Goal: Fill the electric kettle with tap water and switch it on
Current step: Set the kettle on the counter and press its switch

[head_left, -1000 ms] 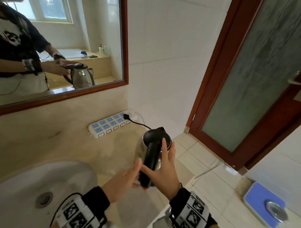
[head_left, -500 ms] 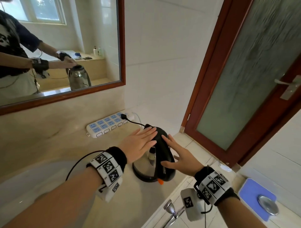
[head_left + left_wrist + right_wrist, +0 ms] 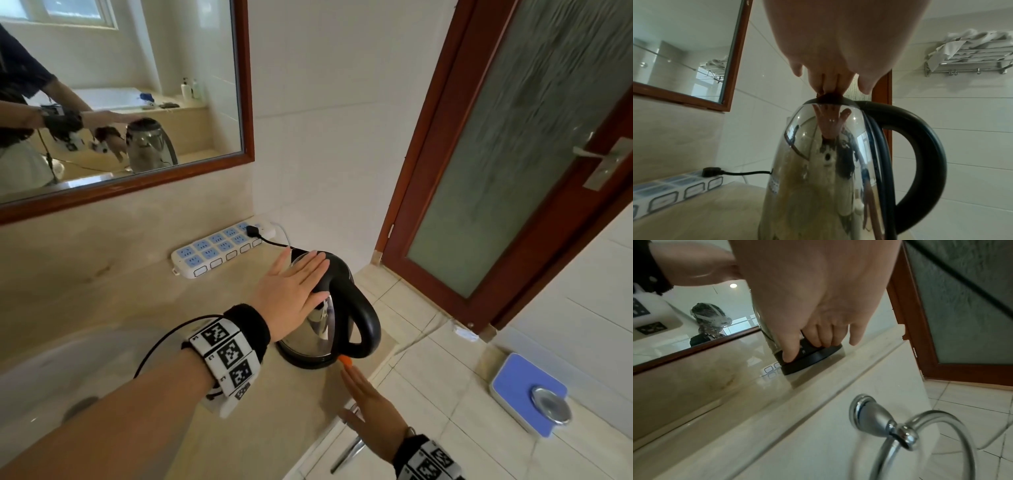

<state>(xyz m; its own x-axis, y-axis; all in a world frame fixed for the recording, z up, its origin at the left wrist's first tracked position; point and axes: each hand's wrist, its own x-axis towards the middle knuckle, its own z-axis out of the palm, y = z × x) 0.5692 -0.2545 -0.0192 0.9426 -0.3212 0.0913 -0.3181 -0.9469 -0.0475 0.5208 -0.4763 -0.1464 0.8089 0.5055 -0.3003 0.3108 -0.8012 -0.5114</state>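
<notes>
Now, step: switching on, to judge by the hands.
Right hand (image 3: 371,407): fingers straight, a fingertip at the orange switch (image 3: 345,360); next needs a downward press.
Kettle (image 3: 330,318): on its base, counter's right front edge.
Left hand (image 3: 291,291): flat, fingers together, steadying the lid.
Power strip (image 3: 222,247): back edge, plugged.

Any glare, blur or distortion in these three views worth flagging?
Head view: sharp, wide-angle bend in the door and mirror. Left wrist view: the kettle is in focus, its steel mirrors the left hand. Right wrist view: towel ring motion-smeared, right hand close and soft.
</notes>
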